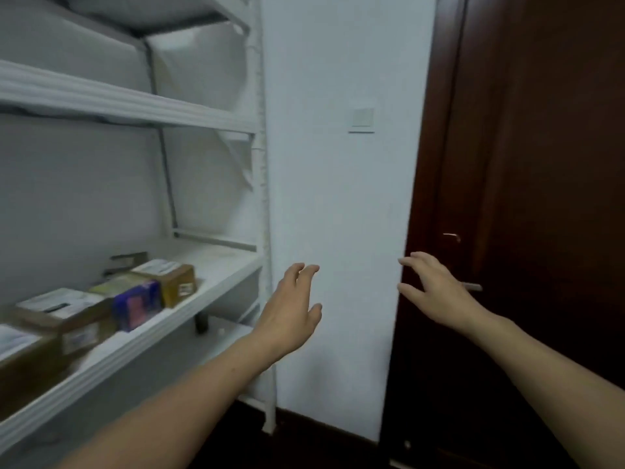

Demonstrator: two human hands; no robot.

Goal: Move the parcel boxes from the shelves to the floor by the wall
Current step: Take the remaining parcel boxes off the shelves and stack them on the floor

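Observation:
Several parcel boxes sit on a white shelf (216, 286) at the lower left. A brown cardboard box (176, 280) with a white label stands farthest right, a blue box (137, 308) beside it, and a larger brown box (64, 319) further left. My left hand (291, 313) hovers in front of the white wall, right of the shelf, with fingers relaxed and holding nothing. In front of the dark door hangs my right hand (436, 292), fingers spread and empty. Both hands are apart from the boxes.
The white metal rack has an upper shelf (128, 103) with nothing visible on it. A white wall (338, 204) carries a light switch (362, 119). A dark wooden door (527, 198) with a handle (471, 286) is at right. Dark floor (321, 448) runs along the wall's foot.

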